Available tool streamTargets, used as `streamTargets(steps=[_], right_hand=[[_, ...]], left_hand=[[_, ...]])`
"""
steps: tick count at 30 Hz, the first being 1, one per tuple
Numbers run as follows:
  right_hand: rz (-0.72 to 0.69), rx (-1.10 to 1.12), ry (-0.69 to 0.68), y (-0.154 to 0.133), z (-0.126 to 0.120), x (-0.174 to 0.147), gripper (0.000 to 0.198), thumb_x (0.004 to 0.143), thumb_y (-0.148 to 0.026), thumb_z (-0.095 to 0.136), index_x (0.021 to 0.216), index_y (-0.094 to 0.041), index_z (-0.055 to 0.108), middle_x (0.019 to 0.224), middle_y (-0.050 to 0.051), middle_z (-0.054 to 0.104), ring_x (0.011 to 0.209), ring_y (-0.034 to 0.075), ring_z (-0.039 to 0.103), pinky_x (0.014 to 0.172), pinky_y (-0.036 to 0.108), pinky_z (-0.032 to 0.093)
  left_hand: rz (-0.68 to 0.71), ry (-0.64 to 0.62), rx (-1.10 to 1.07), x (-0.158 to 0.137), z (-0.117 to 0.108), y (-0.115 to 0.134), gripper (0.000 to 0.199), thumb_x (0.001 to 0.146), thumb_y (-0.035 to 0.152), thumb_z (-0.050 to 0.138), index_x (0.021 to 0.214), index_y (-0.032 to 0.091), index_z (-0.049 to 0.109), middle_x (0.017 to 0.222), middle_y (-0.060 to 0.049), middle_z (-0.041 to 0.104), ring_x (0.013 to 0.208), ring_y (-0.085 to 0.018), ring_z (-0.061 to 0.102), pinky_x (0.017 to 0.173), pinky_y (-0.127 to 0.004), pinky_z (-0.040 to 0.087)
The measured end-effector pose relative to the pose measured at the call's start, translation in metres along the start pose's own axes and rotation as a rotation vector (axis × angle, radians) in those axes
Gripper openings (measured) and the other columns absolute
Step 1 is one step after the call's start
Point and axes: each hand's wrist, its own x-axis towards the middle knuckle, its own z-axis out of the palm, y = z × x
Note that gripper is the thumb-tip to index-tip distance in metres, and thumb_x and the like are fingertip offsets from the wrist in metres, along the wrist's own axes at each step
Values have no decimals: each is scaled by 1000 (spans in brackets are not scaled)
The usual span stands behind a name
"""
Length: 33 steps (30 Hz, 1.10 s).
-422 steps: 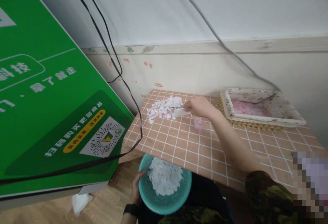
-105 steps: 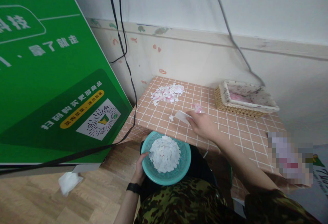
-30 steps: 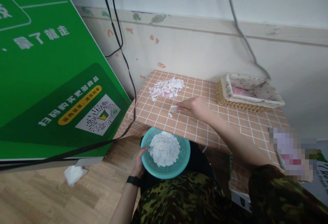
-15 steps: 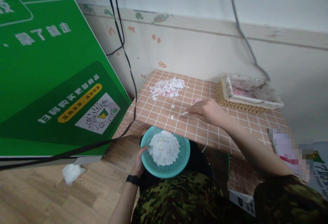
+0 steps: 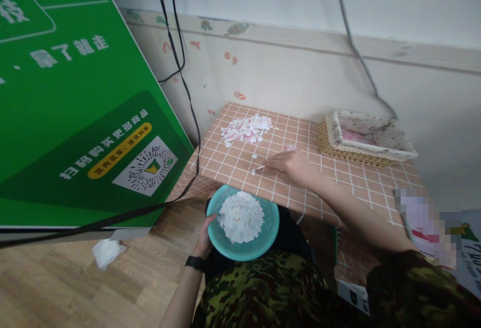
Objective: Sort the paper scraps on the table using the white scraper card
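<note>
Two hands were working: the right hand (image 5: 286, 164) was pinched narrow on a thin white card (image 5: 260, 168) seen nearly edge-on over the table (image 5: 221, 167), and the left hand (image 5: 205, 232) gripped the nine o'clock rim of a green basin (image 5: 271, 225), thumb visible, fingers mostly hidden. Two loose white scraps (image 5: 254, 156) lay toward nine o'clock from the right hand, one at the card's tip. One pile of white and pink scraps (image 5: 246, 130), too many to count, sat at ten o'clock; one pink bit (image 5: 288, 147) lay at twelve, partly hidden. One basin, between seven and eight o'clock, held a white heap (image 5: 241, 218). One lined wicker basket (image 5: 349, 156), between two and three, held pink material (image 5: 351, 135).
</note>
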Motion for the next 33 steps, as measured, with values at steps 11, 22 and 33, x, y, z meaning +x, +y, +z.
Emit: streamTargets(steps=[11,22,33], right_hand=[[38,-129,61,10,9,-2,37,94,-41,34,93,-24,66,82,5,67,80,18,60,74,32,37],[104,-180,65,17,10,14,40,94,-42,33,97,-22,66,81,6,68,79,19,60,64,29,37],[89,-151,83,20,7,29,36,93,-42,37,98,-23,68,80,5,68,74,17,60,61,29,34]], left_hand=[[-5,11,-6,1,-2,1,24,63,29,68,81,13,71,70,-6,74,65,-24,67,70,-39,51],[6,8,-10,2,-2,1,22,64,28,67,78,12,72,69,-6,74,63,-22,66,69,-36,50],[2,31,-5,0,1,2,24,63,27,67,81,11,71,70,-6,74,63,-23,66,69,-37,50]])
